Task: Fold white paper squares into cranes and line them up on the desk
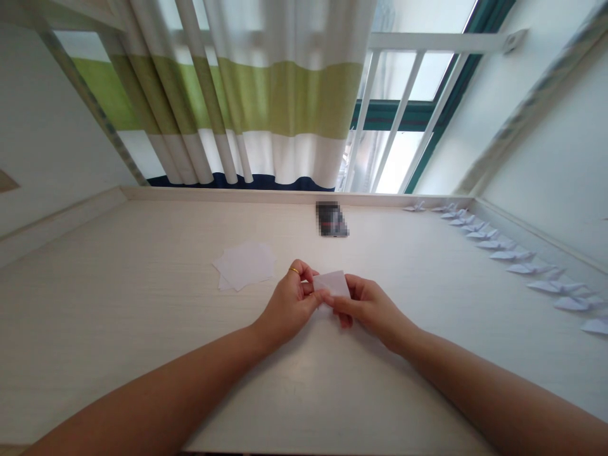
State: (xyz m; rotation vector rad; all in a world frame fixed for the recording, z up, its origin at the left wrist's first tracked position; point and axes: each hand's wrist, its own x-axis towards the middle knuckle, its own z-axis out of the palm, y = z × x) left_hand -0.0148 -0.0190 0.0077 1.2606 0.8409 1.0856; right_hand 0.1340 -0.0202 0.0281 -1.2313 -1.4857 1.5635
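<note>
A small folded piece of white paper [334, 284] is held between both hands above the white table. My left hand [293, 304], with a ring on one finger, pinches its left edge and lower corner. On the other side, my right hand [368, 308] grips the paper with the thumb in front and the fingers behind. The two thumbs almost meet at the paper's lower left. A loose stack of white paper sheets [247, 265] lies on the table just left of my left hand.
A dark, pixelated flat object [332, 219] lies near the table's back edge. Several folded white paper cranes [512, 255] line the right side of the table [118, 316]. Behind are a curtain [285, 95] and a white window railing [437, 42].
</note>
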